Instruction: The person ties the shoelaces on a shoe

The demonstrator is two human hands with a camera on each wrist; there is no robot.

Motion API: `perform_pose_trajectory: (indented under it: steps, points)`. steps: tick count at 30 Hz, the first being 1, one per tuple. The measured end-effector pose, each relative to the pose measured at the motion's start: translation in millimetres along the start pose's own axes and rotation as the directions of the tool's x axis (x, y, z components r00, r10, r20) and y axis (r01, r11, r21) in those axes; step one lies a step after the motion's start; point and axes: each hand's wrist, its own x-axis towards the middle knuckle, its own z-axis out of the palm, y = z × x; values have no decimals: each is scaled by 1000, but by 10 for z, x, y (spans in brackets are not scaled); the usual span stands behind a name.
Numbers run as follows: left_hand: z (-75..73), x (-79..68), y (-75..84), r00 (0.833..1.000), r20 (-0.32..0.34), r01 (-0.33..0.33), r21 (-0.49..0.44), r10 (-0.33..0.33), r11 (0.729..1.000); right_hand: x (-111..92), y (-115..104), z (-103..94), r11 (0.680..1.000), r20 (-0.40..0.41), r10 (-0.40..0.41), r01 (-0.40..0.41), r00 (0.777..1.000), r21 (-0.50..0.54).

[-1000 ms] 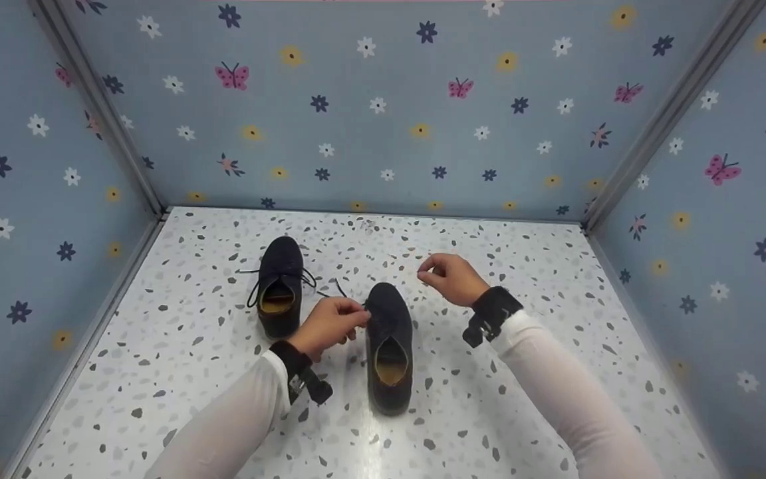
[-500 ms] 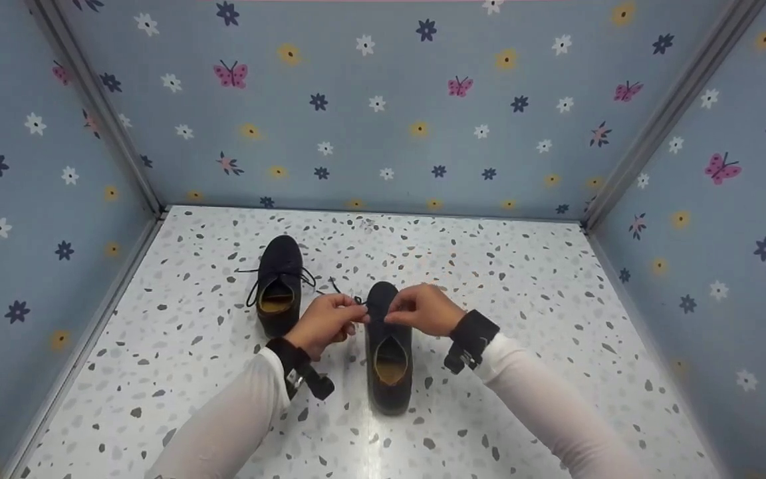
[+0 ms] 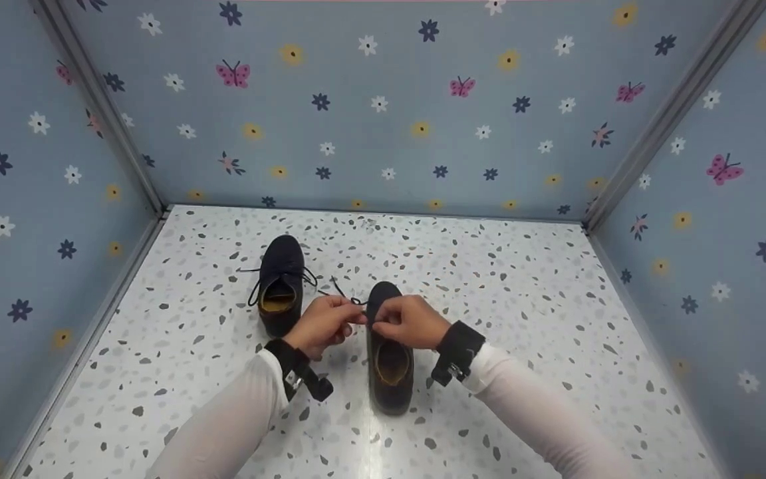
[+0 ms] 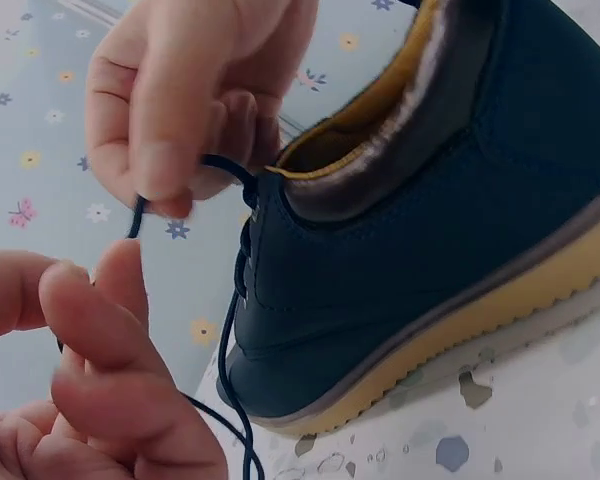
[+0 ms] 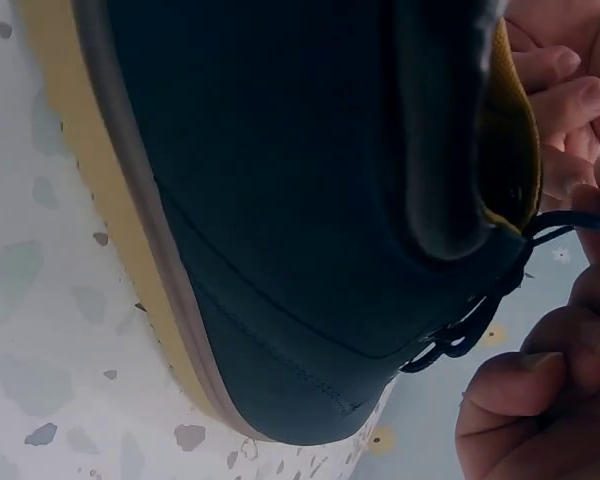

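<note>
A dark blue lace-up shoe (image 3: 391, 394) with a yellow lining stands on the floor, toe pointing away from me. At its lacing, my left hand (image 3: 322, 326) pinches the shoelace (image 4: 136, 218) from the shoe's left side. My right hand (image 3: 416, 322) is over the shoe's front and grips the same lace between thumb and fingers. A short piece of lace runs between the two hands in the left wrist view. Another strand hangs down beside the shoe's toe in that view. The fingers hide much of the lacing in the head view.
A matching shoe (image 3: 281, 254) with its lace tied in a bow stands to the left, behind my left hand. The speckled white floor (image 3: 522, 279) is bounded by blue flowered panels (image 3: 383, 133) at the back and both sides.
My right hand has come in from the right of the shoe, down to its lacing, and now pinches the lace. The left hand has stayed nearly in place.
</note>
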Motion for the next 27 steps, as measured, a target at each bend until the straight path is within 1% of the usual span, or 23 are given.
perform_pose_trajectory:
  steps: [4, 7, 10, 13, 15, 18, 21, 24, 27]
  points:
    - [-20, -25, 7, 1000, -8, 29, 59, -28, 998, -32, 7, -26, 999, -9, 6, -6, 1000, 32]
    - [-41, -46, 15, 1000, -9, 30, 128, -30, 991, -59, 16, -52, 999, -8, 0, 1, 1000, 49]
    - [-67, -59, 28, 1000, -13, 7, 182, -5, 983, -82, 29, -72, 998, -6, 4, -3, 1000, 64]
    - [-97, -62, 55, 999, -21, -26, 215, 31, 976, -103, 48, -86, 997, 1, 22, -22, 1000, 79]
    - [-120, -65, 87, 998, -29, -53, 253, 62, 966, -115, 64, -94, 996, 5, 34, -34, 999, 88]
    - [-153, -70, 165, 992, -37, -98, 344, 118, 934, -133, 81, -109, 994, 7, 47, -47, 999, 97]
    - [-178, -65, 267, 984, -30, -147, 431, 178, 890, -149, 90, -119, 994, 2, 47, -47, 999, 100]
    - [-179, -47, 381, 978, -11, -176, 487, 208, 856, -156, 99, -125, 994, 1, 58, -58, 998, 91]
    - [-158, -12, 478, 977, 10, -186, 536, 214, 824, -161, 111, -127, 994, 1, 72, -72, 997, 84]
